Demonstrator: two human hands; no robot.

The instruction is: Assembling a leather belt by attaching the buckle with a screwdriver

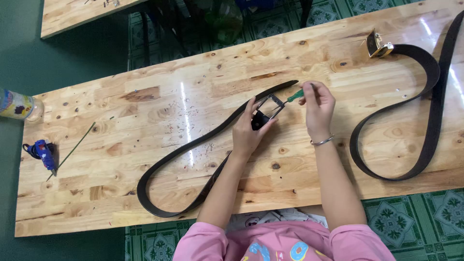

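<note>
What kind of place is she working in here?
Probably a small craft workshop. A long pine worktable holds two dark belts, a blue glue gun lies nearby, and the right hand works a green-handled screwdriver at a buckle.

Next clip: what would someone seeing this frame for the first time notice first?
Mid-table, the left hand pinches a metal belt buckle while the right hand works a green-handled screwdriver against it. Its dark belt loops toward the near left edge of the wooden table. A second dark belt with a gold buckle curves at the right end, and a blue glue gun lies far left.
</note>
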